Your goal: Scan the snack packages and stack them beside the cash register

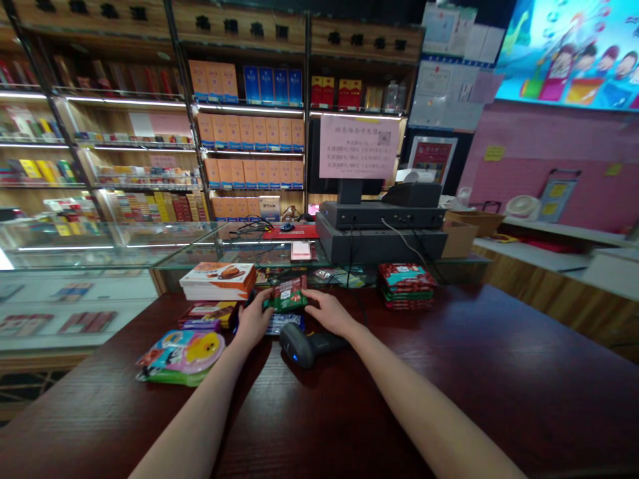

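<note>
Between my two hands is a green and dark red snack packet (290,294), gripped at its ends. The fingers of my left hand (254,318) close on its left end, and my right hand (327,311) pinches the right end. Beneath it lies a blue and white packet (285,324), partly covered. A black handheld barcode scanner (299,346) with a small blue light rests on the table just in front of the packets, its handle partly under my right wrist. Left of my left hand are yellow and purple snack packs (210,315).
White and orange boxes (218,281) are stacked at the back left, with a colourful pouch (184,352) in front. A stack of red and green packets (407,286) stands right. Behind are a glass counter (200,247), a cash register (382,233) and shelves of boxes (252,132).
</note>
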Motion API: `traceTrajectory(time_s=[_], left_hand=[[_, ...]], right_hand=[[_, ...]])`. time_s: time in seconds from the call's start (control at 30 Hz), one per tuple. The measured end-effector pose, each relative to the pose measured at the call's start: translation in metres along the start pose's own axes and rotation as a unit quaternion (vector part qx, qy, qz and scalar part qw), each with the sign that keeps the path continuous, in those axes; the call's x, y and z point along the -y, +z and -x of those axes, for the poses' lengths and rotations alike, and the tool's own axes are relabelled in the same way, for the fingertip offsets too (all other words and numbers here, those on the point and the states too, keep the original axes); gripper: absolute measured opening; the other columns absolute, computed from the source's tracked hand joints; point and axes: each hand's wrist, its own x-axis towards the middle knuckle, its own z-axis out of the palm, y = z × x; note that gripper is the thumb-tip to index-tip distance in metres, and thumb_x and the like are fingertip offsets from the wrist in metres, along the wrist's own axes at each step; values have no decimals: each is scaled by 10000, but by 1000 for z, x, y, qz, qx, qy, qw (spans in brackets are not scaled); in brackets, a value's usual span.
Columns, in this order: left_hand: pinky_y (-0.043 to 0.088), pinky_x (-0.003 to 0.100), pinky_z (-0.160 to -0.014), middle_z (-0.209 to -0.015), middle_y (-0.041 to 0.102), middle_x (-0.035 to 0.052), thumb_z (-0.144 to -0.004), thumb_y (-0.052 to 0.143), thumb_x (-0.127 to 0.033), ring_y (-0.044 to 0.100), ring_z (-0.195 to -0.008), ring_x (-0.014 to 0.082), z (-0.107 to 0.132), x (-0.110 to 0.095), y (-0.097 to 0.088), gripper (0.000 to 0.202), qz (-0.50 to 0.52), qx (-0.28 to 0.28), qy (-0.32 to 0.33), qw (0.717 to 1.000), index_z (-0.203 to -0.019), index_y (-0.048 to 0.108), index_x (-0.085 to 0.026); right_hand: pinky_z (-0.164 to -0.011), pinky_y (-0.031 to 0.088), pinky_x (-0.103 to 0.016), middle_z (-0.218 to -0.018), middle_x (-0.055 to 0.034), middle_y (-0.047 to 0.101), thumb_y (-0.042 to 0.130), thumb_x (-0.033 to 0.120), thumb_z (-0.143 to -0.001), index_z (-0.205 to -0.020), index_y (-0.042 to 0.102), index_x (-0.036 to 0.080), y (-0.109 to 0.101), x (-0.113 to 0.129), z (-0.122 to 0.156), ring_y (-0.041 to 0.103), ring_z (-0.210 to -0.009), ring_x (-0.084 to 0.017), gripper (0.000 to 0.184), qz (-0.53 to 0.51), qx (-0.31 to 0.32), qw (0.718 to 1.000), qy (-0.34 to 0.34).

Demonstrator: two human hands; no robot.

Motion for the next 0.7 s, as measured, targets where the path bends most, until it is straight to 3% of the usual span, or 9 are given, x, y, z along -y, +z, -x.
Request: traceTrajectory(time_s=[0.27,0.37,0.5,0.7], left_hand=[[555,398,-974,-1273,693,127,-786,557,-159,724,-1053,212,-5,8,8,551,111,3,2,994,-1337,548,-164],[563,413,-971,-1253,704,124,-778,563,-173,725,-1046,218,-8,8,7,559,139,-4,-3,990,-1336,550,-163],[515,427,-1055,-1286,697,99,-781,557,-186,655,-1204,224,-11,3,3,548,174,-18,4,985,-1329,558,-188],[475,470,-1100,-1351,657,132,-737,617,-261,646,-1221,257,-10,-11,-1,595,300,-22,7,954,-1319,560,-147]], right_hand=[[-1207,344,-408,-1460,-81,578,596,106,-829,-1385,598,199,-1,0,4,524,-1371,-211,564,-14,1,1000,-19],[-1214,332,-418,-1483,-87,552,581,92,-825,-1405,578,197,-4,0,5,503,-1389,-209,590,-17,-4,1000,-26],[-1217,327,-431,-1491,-64,546,565,87,-826,-1419,565,236,-7,-1,7,490,-1400,-203,612,-21,-21,999,-33],[-1220,319,-426,-1512,-51,524,540,108,-859,-1448,530,261,-15,-3,15,467,-1416,-188,610,-8,-39,998,-43]])
